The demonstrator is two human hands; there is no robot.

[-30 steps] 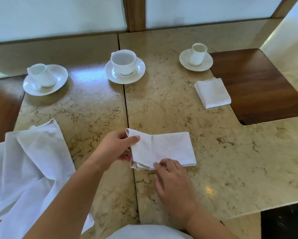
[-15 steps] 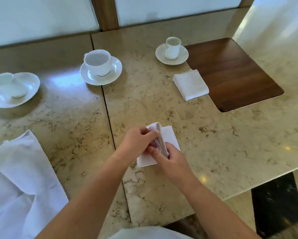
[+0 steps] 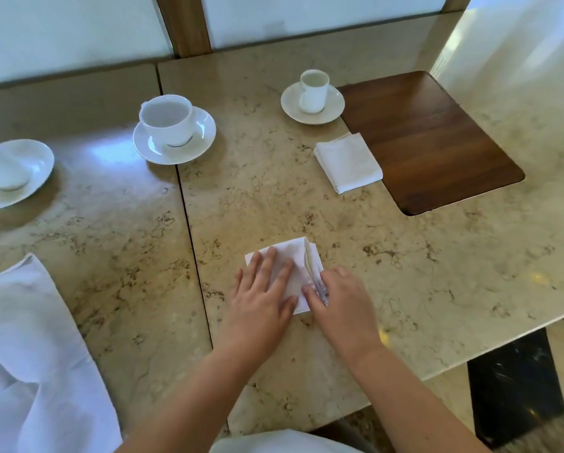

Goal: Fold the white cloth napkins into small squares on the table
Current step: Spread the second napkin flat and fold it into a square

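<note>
A: Napkin (image 3: 293, 258) sits folded small on the marble table (image 3: 404, 289), near the front edge, just R of the seam between the two slabs. Layered edges show on its R side.

B: Hands?

A: Left hand (image 3: 261, 299) lies flat on the napkin's L half, fingers straight & slightly spread, palm down, pressing the cloth to the table. Nothing gripped.

B: And the other?

A: Right hand (image 3: 339, 302) is at the napkin's near R corner. Thumb on top of the cloth, fingers curled at the stacked edge, so it looks like a pinch on the layers. Fingertips themselves are hidden by the cloth & knuckles.

B: Other cloths?

A: Second folded napkin (image 3: 348, 162) lies further back & to the R, a neat square, touching the edge of the dark wood inlay (image 3: 431, 138). Big loose white cloth (image 3: 35, 354) is bunched at the L, partly off frame.

B: Rest of the table?

A: Three white cups on saucers along the back. Small cup (image 3: 313, 91) just L of the inlay, wide cup (image 3: 167, 120) near the seam, third cup (image 3: 2, 168) at far L, cut off by the frame. All well apart from the hands.
</note>
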